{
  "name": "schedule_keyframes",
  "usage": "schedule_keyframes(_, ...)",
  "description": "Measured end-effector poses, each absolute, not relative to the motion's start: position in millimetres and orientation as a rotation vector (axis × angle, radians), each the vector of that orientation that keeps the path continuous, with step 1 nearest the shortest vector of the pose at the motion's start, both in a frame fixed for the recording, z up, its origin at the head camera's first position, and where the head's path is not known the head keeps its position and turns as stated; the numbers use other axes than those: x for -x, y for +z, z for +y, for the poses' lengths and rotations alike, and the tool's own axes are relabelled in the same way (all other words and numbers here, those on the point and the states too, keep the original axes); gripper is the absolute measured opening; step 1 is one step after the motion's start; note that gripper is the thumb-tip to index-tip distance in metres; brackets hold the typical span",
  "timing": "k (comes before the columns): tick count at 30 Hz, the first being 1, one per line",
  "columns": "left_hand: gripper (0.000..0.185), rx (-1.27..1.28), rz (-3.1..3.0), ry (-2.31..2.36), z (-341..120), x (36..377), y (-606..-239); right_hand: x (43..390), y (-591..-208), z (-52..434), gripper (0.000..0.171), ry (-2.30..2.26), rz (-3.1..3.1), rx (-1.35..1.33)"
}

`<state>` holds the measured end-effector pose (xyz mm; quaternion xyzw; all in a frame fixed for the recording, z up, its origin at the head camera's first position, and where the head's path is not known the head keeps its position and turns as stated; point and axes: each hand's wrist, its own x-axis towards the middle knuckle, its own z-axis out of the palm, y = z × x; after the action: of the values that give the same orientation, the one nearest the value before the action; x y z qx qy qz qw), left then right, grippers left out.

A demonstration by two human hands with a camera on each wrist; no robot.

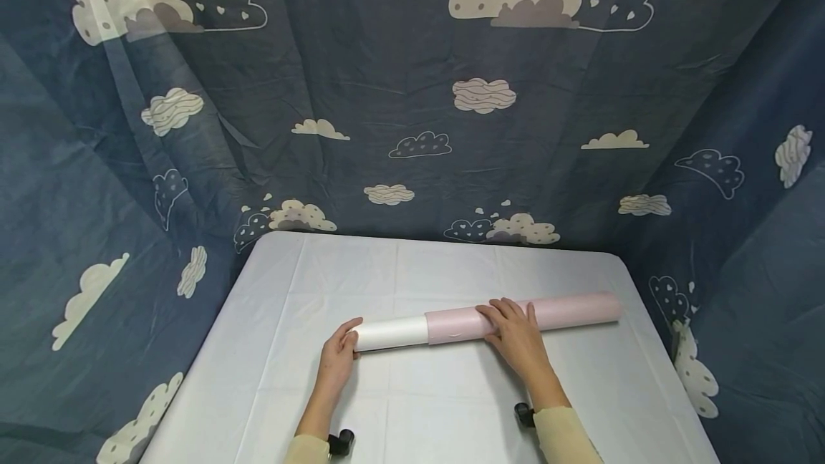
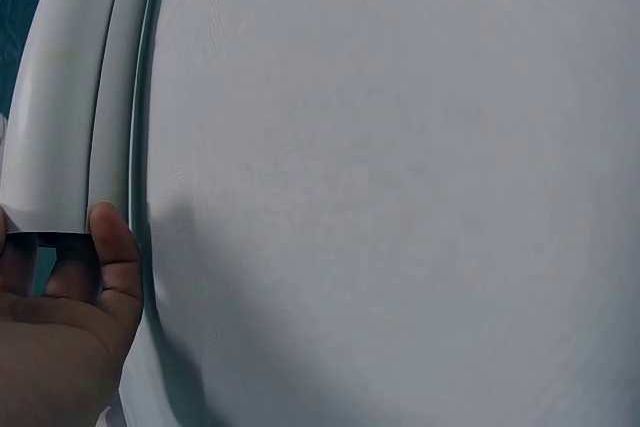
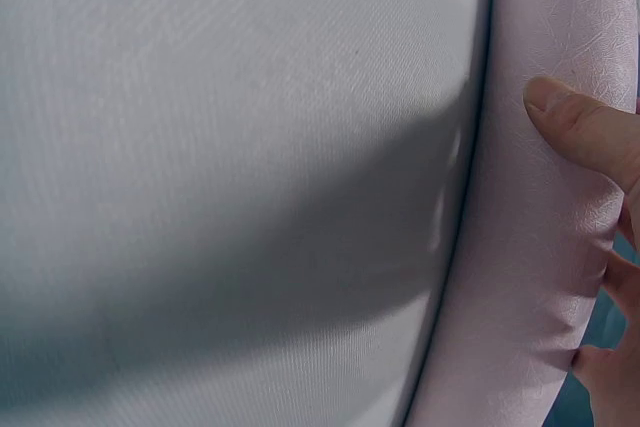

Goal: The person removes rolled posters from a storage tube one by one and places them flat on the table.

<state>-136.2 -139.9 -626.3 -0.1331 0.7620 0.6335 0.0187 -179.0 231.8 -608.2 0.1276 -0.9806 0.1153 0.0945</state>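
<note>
A long roll lies across the white table [image 1: 451, 271]; its left part is white [image 1: 393, 333] and its right part is a pink sleeve [image 1: 573, 310]. My left hand [image 1: 340, 353] cups the white end, thumb over the top. In the left wrist view the thumb [image 2: 115, 267] presses against the white roll [image 2: 60, 97] at its open end. My right hand [image 1: 512, 331] lies over the pink part near its left edge, fingers curled across it. The right wrist view shows the thumb [image 3: 585, 132] on the pink roll [image 3: 540, 247] and the other fingers wrapped behind it.
Blue cloth with cloud prints [image 1: 412, 92] hangs close round the table's back, left and right sides. The table's rounded far corners and side edges are near the roll's ends. Black wrist mounts [image 1: 340, 442] show at both sleeves.
</note>
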Motion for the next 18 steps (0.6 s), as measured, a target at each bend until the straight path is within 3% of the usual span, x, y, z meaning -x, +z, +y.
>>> schedule_keyframes(18,0.035,0.439,2.412,1.953,-145.0,136.3,-626.5,178.9,-609.3,239.3,0.068,0.359,-2.886,-0.372)
